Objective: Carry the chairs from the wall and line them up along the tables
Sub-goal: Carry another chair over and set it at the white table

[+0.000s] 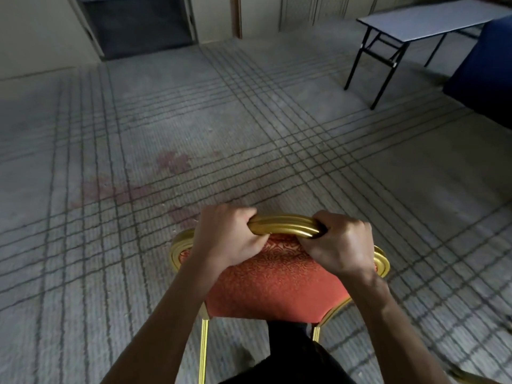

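Chair [277,278], red-upholstered with a gold frame, sits at 6 o'clock in the view, directly in front of the person. Left hand [224,236] and right hand [340,242] each wrap the gold top rail [282,224] of the backrest, fingers curled over it, 1 hand at either end of the arch. The rail runs 9 to 3 o'clock between them. Whether the chair legs touch the carpet [194,120] cannot be told. Folding table [432,20] stands well apart at 1 to 2 o'clock from the hands, its long axis roughly parallel to the rail, and the right hand is the nearer. A blue-draped surface [487,73] lies just beside the table's right end. Judged next move: carry forward, veering right.
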`<state>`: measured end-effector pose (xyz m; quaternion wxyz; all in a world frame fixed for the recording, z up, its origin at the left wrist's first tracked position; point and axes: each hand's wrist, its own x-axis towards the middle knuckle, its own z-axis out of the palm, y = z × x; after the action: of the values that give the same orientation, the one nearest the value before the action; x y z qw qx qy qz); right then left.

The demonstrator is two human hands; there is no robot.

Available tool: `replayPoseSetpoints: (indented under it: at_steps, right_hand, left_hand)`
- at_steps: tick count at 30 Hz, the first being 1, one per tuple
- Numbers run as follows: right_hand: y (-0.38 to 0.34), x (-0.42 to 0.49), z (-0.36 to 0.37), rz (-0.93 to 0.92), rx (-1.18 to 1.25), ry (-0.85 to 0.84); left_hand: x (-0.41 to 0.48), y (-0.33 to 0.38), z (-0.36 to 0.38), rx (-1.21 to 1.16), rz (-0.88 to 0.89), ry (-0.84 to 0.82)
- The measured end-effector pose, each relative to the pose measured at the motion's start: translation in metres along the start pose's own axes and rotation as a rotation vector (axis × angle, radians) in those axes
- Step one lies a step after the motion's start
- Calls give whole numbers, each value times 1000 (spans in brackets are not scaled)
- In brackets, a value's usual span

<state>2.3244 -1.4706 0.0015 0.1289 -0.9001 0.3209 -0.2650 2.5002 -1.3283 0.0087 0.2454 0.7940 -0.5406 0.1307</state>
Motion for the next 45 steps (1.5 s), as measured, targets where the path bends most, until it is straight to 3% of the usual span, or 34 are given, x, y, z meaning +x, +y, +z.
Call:
replayPoseSetpoints:
  at_steps: [8, 18, 26, 35, 45]
  right_hand:
    - [54, 204, 88, -49, 84, -103]
    - [92, 425, 151, -116, 49, -41]
    - [121, 599, 255, -103, 8, -11]
    - [145, 791, 309, -36, -32, 14]
    - [258, 1001, 388, -12, 29, 32]
  left_hand:
    - [167, -88, 87, -7, -91, 27]
    - [363, -173, 145, 21, -174, 57]
    - [511, -294, 239, -30, -203, 29]
    - [701, -388, 292, -46, -105, 33]
    - [920, -449, 416, -15, -25, -2]
